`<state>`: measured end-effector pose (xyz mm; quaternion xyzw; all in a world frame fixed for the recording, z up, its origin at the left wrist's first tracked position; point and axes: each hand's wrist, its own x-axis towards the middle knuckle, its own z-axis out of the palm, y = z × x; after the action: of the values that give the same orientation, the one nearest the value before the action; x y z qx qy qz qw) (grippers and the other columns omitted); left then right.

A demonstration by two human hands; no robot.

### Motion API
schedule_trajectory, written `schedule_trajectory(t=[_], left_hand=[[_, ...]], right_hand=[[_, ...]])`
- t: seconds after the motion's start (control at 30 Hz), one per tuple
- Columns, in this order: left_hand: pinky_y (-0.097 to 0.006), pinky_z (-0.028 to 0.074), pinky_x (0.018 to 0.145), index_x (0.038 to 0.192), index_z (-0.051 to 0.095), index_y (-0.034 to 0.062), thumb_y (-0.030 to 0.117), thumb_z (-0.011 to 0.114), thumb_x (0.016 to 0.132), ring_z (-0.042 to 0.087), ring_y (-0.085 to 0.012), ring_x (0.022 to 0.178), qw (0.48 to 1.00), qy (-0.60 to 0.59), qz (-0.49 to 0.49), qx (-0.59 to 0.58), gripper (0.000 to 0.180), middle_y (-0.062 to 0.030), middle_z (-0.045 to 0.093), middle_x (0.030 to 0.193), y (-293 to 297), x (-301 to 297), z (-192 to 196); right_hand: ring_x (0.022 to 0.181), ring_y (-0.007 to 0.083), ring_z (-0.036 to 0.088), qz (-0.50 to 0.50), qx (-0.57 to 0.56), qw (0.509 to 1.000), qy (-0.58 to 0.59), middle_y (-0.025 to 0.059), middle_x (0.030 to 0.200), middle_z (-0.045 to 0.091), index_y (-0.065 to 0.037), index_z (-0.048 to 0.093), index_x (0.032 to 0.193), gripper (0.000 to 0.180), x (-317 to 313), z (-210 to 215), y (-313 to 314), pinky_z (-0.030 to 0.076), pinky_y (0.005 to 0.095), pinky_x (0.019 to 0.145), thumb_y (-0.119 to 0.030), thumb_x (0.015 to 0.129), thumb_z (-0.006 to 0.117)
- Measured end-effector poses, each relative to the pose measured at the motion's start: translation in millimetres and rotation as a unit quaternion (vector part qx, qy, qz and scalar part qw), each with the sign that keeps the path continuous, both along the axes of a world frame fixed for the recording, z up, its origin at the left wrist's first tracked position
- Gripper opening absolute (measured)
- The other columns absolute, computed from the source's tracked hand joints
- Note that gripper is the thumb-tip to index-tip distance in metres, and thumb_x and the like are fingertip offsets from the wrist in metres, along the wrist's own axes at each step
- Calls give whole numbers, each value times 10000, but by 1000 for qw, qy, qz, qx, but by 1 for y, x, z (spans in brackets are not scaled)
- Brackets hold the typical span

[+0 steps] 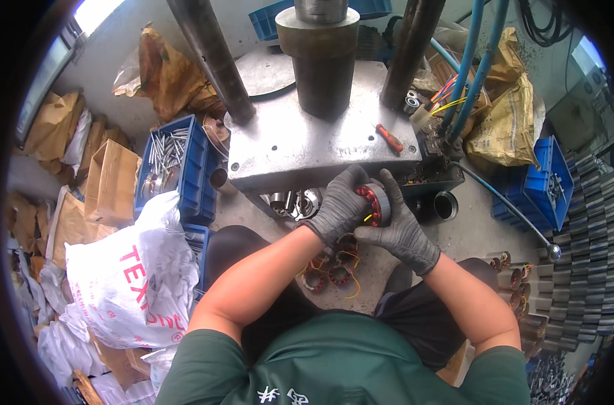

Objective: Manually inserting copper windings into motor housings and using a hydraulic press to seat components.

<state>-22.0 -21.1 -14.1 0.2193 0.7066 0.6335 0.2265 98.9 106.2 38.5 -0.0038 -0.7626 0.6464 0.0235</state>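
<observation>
Item: coil ring (381,204), grey metal outside, red windings within. Located just off the front edge of the press table (307,150), right of that edge's middle; held up in the air.

Left hand (342,204), grey glove: closed around the ring's left side. Right hand (403,233), grey glove: thumb and fingers spread around the right side, opened about as wide as the ring. The two-sided hold presumably keeps it steady and turnable.

Ram (322,71): upright over the table, between two posts; contact with the tabletop cannot be told.

Screwdriver (389,138), red handle: lying near the table's right edge, seemingly parked within reach and clear of the ram.

Further coil rings (313,278): on the floor, below the front edge, wires loose; probably grouped for easy pickup.

Blue bin (200,169), with metal rods (165,150): beyond the table's left edge, likely keeping loose pieces together.
</observation>
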Motion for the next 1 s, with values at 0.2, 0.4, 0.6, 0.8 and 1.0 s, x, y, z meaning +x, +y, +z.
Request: schedule_trajectory(t=[0.2, 0.4, 0.6, 0.8, 1.0], left_hand=[[-325, 559, 905, 1195, 590, 46, 38, 766, 866, 631, -146, 1037, 999, 16, 3, -41, 373, -73, 655, 1107, 4, 6, 24], [-371, 458, 1108, 1552, 404, 96, 243, 836, 892, 547, -172, 1270, 969, -116, -129, 177, 802, -73, 574, 1392, -28, 6, 58], [-414, 427, 1167, 1591, 336, 139, 225, 950, 763, 508, -221, 1355, 973, 110, -141, 144, 1035, -84, 502, 1470, -21, 31, 73], [-411, 501, 1101, 1520, 388, 114, 228, 1006, 654, 577, -245, 1308, 919, 384, -86, 27, 1070, -111, 561, 1381, -2, 26, 110], [-404, 520, 1032, 1449, 477, 112, 304, 1015, 617, 611, -253, 1214, 850, 527, -13, 11, 1010, -103, 597, 1313, 0, 6, 171]], right_hand=[[1260, 200, 586, -47, -175, 983, -28, 118, 1466, 526, -157, 261, 1645, 1031, -4, -4, 8, 576, 376, 1005, -46, 801, 842], [1054, 210, 674, -85, -376, 918, -90, 103, 1282, 615, -148, 352, 1596, 866, -2, 40, 28, 630, 369, 875, 6, 798, 651], [1099, 227, 658, 66, -472, 878, -42, 115, 1276, 592, -233, 325, 1616, 944, 1, 77, 40, 601, 352, 928, 16, 764, 645], [1217, 279, 608, 107, -511, 853, -21, 126, 1372, 535, -255, 293, 1627, 990, -2, 69, 46, 546, 411, 1041, 6, 773, 721], [1252, 228, 559, 9, -176, 969, 175, 114, 1463, 484, -181, 281, 1622, 888, -19, 39, 64, 500, 366, 1053, -171, 894, 789]])
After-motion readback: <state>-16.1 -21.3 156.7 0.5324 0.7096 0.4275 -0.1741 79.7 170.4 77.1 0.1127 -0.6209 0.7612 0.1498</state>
